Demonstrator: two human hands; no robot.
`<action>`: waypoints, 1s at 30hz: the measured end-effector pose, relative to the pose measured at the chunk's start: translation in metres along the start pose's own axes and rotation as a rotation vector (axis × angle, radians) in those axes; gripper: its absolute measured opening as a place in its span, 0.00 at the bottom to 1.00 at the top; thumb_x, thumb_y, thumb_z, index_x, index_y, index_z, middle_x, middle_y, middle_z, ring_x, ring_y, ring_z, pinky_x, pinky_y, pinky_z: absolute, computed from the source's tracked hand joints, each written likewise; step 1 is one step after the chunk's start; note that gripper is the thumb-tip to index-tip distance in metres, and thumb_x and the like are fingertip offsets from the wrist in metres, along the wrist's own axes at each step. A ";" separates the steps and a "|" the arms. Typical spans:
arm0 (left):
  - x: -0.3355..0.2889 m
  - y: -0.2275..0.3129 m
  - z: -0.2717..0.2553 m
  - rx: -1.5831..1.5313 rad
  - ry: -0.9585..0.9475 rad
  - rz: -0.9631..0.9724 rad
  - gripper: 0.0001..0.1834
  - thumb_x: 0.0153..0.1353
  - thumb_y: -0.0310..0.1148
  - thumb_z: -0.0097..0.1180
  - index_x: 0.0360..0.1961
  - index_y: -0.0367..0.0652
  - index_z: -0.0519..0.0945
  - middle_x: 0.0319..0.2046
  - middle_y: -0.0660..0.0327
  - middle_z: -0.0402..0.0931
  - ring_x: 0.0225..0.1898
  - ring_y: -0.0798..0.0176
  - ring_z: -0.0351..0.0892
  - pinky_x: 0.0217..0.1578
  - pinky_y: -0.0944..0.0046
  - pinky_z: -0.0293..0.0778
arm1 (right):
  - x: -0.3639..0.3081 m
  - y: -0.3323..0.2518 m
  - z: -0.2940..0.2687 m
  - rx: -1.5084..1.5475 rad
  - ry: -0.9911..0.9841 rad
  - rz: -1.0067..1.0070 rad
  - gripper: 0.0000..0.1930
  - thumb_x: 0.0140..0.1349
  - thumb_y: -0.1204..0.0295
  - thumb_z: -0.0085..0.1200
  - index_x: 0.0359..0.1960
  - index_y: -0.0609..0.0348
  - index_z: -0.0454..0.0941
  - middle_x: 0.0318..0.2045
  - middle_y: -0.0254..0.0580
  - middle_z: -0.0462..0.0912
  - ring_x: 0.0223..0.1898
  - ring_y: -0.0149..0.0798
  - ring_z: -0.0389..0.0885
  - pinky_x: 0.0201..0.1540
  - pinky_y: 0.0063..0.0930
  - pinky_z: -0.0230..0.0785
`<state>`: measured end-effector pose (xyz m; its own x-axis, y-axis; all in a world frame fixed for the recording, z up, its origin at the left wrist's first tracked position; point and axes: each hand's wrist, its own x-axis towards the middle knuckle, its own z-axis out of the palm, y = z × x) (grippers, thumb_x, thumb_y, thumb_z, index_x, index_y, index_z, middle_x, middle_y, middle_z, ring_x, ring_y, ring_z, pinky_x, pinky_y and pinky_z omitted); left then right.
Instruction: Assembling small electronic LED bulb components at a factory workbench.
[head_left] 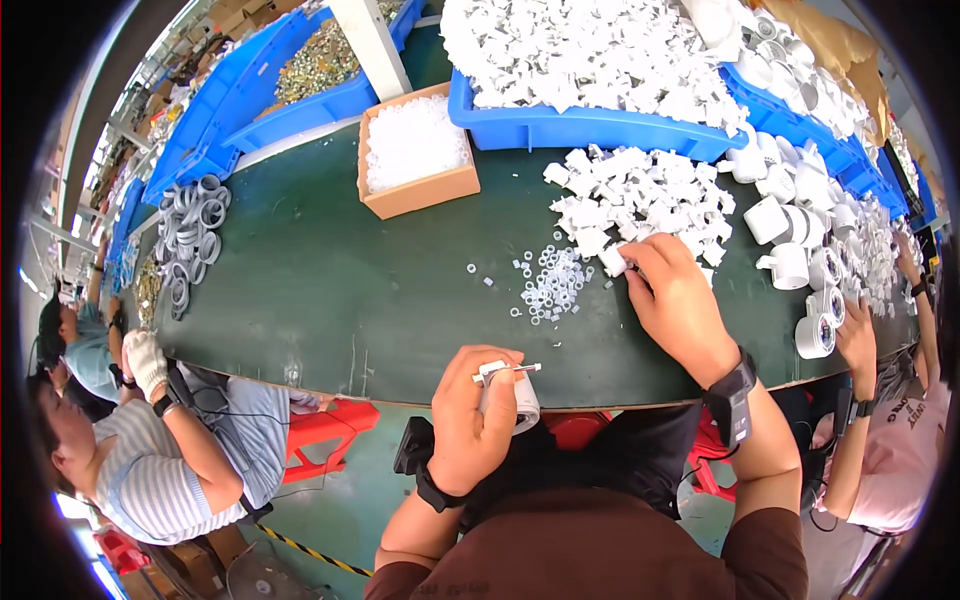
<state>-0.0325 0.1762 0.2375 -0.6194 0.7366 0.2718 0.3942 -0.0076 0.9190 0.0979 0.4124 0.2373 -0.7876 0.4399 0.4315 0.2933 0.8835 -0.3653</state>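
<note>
My left hand (466, 432) is closed around a white cylindrical plastic part (526, 408) at the table's near edge. A thin pin-like piece (522, 368) lies across the top of that part, by my thumb and forefinger. Farther right, my right hand (682, 305) pinches a small white plastic piece (613, 261) at the near edge of a heap of similar white pieces (650, 200). Just left of those fingers lies a scatter of small translucent rings (553, 287). My fingers cover part of both held things.
A cardboard box (428, 196) of small clear-white parts stands beyond my hands. Behind the heap is a blue bin (600, 130) full of white pieces. White cup-shaped parts (788, 264) lie at right, grey rings (190, 235) at left. Co-workers sit on both sides.
</note>
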 end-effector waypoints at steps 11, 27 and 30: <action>0.002 0.005 0.002 -0.069 0.005 -0.071 0.13 0.74 0.31 0.47 0.35 0.33 0.78 0.42 0.51 0.81 0.42 0.61 0.78 0.43 0.64 0.73 | 0.019 -0.001 0.004 0.057 -0.015 -0.084 0.11 0.61 0.78 0.60 0.46 0.60 0.78 0.44 0.45 0.78 0.47 0.52 0.76 0.50 0.43 0.72; -0.008 0.010 0.006 -0.077 -0.149 0.016 0.07 0.68 0.24 0.51 0.41 0.33 0.80 0.48 0.46 0.81 0.45 0.52 0.82 0.48 0.58 0.76 | -0.026 -0.046 -0.020 1.052 0.049 0.424 0.03 0.73 0.80 0.52 0.45 0.64 0.74 0.45 0.40 0.82 0.42 0.27 0.79 0.48 0.24 0.73; -0.007 0.016 0.015 -0.170 -0.179 -0.041 0.07 0.69 0.25 0.52 0.41 0.34 0.80 0.51 0.45 0.79 0.47 0.53 0.81 0.48 0.59 0.75 | -0.044 -0.080 0.000 1.154 0.039 0.357 0.04 0.73 0.81 0.51 0.47 0.63 0.73 0.50 0.42 0.79 0.46 0.27 0.77 0.53 0.25 0.72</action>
<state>-0.0118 0.1806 0.2456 -0.4966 0.8465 0.1918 0.2420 -0.0772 0.9672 0.1092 0.3220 0.2480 -0.7382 0.6520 0.1731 -0.1807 0.0561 -0.9819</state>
